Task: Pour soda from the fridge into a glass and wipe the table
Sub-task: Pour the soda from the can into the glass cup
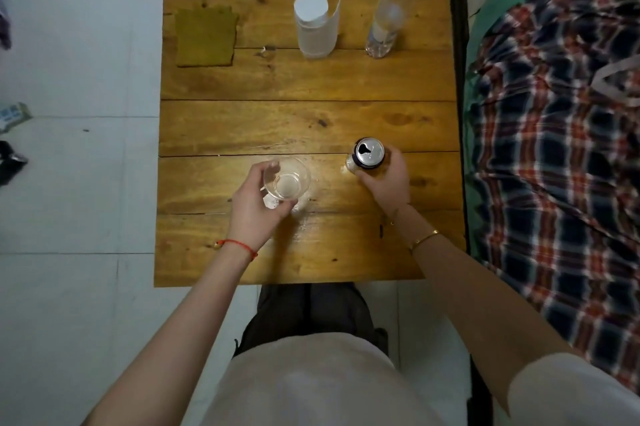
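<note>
A clear glass [286, 182] stands upright on the wooden table [304, 124] near its front edge. My left hand [256, 203] grips the glass, thumb and fingers curled round its sides. To the right, an opened soda can [369, 152] stands upright with its mouth open. My right hand [386, 179] grips the can from the near right side. A small wet patch glints on the wood beside the glass [304, 207]. A green cloth [205, 36] lies flat at the far left corner of the table.
A paper towel roll [316, 25] and a clear plastic bottle [389, 14] stand along the far edge. A bed with a plaid blanket [561, 134] borders the table's right side. White tiled floor [76, 183] lies to the left, with small items at its left margin.
</note>
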Demonstrator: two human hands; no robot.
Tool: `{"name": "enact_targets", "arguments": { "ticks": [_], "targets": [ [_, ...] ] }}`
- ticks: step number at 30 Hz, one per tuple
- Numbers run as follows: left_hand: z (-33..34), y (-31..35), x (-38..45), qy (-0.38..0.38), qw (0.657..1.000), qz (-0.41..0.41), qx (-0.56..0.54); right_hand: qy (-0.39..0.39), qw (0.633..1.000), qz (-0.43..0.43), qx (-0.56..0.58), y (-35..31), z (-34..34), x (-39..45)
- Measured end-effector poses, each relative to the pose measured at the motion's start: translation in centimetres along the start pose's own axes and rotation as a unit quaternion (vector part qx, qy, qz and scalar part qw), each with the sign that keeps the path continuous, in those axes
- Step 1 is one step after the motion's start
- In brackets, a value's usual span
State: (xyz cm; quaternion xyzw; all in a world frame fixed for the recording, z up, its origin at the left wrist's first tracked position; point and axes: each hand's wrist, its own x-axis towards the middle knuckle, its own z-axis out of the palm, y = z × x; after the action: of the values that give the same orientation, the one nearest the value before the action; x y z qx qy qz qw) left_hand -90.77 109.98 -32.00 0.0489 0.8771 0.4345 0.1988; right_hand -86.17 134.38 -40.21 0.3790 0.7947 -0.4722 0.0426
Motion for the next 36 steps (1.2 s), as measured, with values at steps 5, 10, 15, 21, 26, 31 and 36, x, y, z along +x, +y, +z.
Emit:
{"name": "enact_targets", "arguments": {
  "ticks": [5, 10, 15, 21, 26, 31, 36],
  "targets": [
    [1.3, -1.5, 0.2, 0.009, 1.0, -0.008, -0.004, 0.026, 1.0, -0.013, 0.001, 1.6, 1.8, 1.1],
    [1.7, -1.8, 0.1, 0.016, 1.0, -0.006, -0.012, 0.042, 0.998, -0.038, 0.018, 1.8, 2.1, 1.3],
    [0.8, -0.6, -0.5, 0.02, 1.0, 0.0, -0.017, 0.033, 0.998, -0.05, 0.019, 1.1, 0.5, 0.0],
    [-2.4, 3.2, -2.5, 0.011, 0.999, 0.013, -0.03, 0.0, 0.995, -0.073, 0.066, -2.9, -3.8, -4.6],
    [-5.2, 7.1, -4.6, -0.006, 0.999, 0.036, -0.028, -0.028, 0.987, -0.152, 0.052, -8.2, -8.6, -9.1],
    [-7.1, 9.8, -5.6, -0.014, 0.998, 0.063, -0.021, -0.015, 0.969, -0.246, 0.006, -13.0, -13.2, -13.1],
    [-8.6, 12.9, -5.9, -0.006, 0.993, 0.115, 0.007, -0.026, 0.95, -0.307, -0.047, -16.7, -16.5, -15.2]
  ]
}}
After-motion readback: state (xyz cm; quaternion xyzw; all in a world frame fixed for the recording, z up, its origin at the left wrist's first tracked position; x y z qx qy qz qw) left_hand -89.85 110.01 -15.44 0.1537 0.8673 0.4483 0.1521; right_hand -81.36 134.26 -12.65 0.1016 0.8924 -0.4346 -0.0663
